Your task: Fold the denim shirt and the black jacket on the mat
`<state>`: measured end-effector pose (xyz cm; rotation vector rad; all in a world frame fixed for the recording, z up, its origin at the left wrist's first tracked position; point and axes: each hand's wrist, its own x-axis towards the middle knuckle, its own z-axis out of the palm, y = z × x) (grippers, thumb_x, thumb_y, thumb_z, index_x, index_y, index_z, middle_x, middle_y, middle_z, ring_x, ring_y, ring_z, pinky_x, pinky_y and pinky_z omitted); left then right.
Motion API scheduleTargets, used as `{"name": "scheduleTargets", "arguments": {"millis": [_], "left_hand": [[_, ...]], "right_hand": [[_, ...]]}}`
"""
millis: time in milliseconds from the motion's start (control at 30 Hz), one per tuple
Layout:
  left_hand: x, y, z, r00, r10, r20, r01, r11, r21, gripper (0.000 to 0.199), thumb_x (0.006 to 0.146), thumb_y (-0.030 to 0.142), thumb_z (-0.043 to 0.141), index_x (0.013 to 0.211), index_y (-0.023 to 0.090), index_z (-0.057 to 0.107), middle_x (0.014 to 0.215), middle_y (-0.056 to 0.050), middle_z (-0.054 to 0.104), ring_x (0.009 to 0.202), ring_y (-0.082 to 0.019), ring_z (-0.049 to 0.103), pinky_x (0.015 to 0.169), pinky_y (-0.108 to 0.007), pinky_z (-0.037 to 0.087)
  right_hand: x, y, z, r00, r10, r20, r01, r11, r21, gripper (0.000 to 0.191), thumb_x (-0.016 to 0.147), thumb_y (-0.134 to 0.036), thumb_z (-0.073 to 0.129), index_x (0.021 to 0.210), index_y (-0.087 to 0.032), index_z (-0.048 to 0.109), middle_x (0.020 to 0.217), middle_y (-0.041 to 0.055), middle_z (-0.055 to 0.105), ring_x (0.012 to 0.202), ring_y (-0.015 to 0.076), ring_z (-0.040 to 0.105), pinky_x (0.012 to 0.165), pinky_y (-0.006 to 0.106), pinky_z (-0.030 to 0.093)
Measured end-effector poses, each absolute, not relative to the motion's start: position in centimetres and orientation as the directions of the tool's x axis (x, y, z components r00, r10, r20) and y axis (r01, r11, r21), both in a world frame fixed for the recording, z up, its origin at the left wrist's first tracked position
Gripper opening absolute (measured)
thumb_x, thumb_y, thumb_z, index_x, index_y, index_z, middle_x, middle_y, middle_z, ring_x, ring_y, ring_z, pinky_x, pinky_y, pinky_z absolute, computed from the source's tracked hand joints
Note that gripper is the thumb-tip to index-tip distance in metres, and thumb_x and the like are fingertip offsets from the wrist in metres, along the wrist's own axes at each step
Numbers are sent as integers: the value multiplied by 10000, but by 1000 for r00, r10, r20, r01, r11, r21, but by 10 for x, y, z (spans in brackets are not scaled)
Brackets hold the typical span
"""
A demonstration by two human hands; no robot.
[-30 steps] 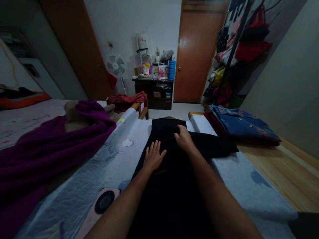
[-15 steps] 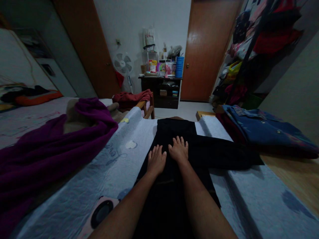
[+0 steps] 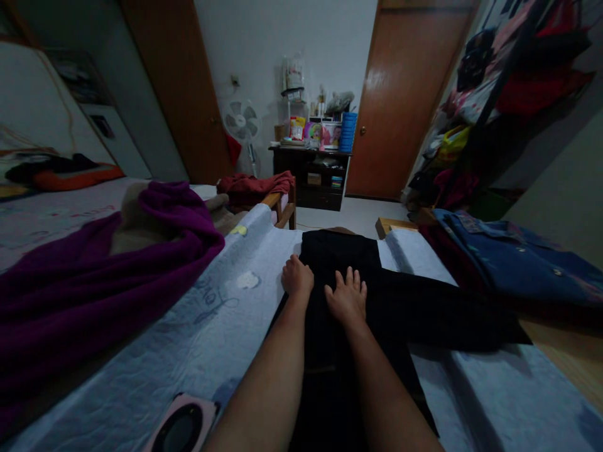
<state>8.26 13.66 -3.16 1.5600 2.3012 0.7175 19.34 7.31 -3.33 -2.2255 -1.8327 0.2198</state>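
While the black garment (image 3: pixel 400 307) lies plain and mostly flat on the pale blue sheet (image 3: pixel 207 314), one long section out right, right hand (image 3: pixel 348 298) rests on it, grip spread; left hand (image 3: pixel 298 277) curled at its edge, can't tell if pinching.

The black garment (image 3: pixel 326 342) lies spread out on the pale blue patterned cover (image 3: pixel 181 351), its long body running from the far end toward the near edge of the view. The far end is squared off, with a fairly straight edge. A long, sleeve-like part reaches out to the right and tapers to a pointed corner. The fabric looks plain and mostly flat, lightly creased; a faint line crosses the body, and its nearer part is partly hidden.
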Motion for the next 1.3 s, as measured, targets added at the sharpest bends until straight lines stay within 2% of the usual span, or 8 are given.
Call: {"name": "scheduleTargets", "arguments": {"millis": [233, 367, 433, 533, 633, 900, 1067, 1300], "left_hand": [[66, 147, -33, -342, 939, -20, 742, 284, 607, 366, 872, 399, 502, 1148, 162, 541, 1084, -156, 681, 1039, -274, 637, 832, -345, 466], [63, 151, -32, -334, 942, -29, 732, 279, 621, 350, 875, 417, 491, 1102, 172, 593, 1112, -141, 678, 1055, -268, 631, 827, -331, 468], [63, 152, -33, -340, 940, -37, 723, 287, 629, 345, 878, 414, 486, 1099, 174, 598, 1096, -134, 684, 1034, -270, 640, 809, -330, 474], [63, 153, -33, -342, 939, -48, 712, 292, 639, 324, 875, 401, 494, 1087, 180, 602, 1080, -131, 689, 1014, -268, 649, 794, -328, 475], [62, 153, -31, -324, 945, -49, 707, 276, 651, 287, 873, 377, 508, 1067, 187, 600, 1066, -128, 693, 1006, -260, 652, 789, -321, 472], [65, 153, -29, -335, 938, -84, 686, 305, 660, 262, 868, 366, 518, 1060, 197, 569, 1056, -125, 696, 996, -270, 655, 778, -332, 473], [68, 153, -28, -336, 937, -98, 701, 318, 639, 261, 866, 360, 531, 1078, 207, 532, 1063, -118, 693, 988, -271, 658, 772, -336, 475], [74, 147, -27, -409, 913, -7, 644, 294, 707, 319, 943, 378, 404, 1207, 199, 411, 1084, -134, 684, 979, -265, 661, 760, -336, 470]], "right_hand": [[195, 74, -31, 183, 983, 15, 949, -173, -264, 603, 858, -443, 435, 1404, -185, 421, 1542, 119, 237, 1425, 284, 148, 1113, 475, 138], [200, 88, -8, 148, 989, 11, 945, -139, -295, 549, 821, -401, 507, 1318, -166, 507, 1352, 147, 520, 1261, 300, 444, 1027, 443, 317], [199, 105, 8, 187, 978, 94, 929, -144, -340, 478, 851, -375, 467, 1270, -155, 534, 1194, 146, 624, 1127, 295, 548, 948, 417, 389], [190, 142, 26, 98, 962, 253, 920, 9, -391, 377, 879, -313, 446, 1198, -160, 577, 1199, 114, 626, 1133, 245, 546, 953, 330, 388], [172, 183, 29, 15, 965, 261, 909, 96, -406, 356, 894, -300, 457, 1193, -154, 583, 1206, 106, 630, 1132, 220, 554, 949, 288, 387], [146, 254, 3, -16, 1000, 13, 925, 20, -378, 448, 843, -468, 546, 1102, -117, 648, 1145, 175, 658, 1059, 261, 611, 835, 304, 446], [147, 266, -6, -45, 999, 3, 914, 42, -403, 336, 783, -375, 630, 982, -114, 701, 1063, 173, 688, 1001, 266, 633, 803, 297, 451], [157, 275, -8, -121, 983, 138, 822, 177, -542, 352, 909, -296, 401, 1098, -148, 658, 1001, 34, 707, 851, 139, 639, 727, 197, 450]]}}
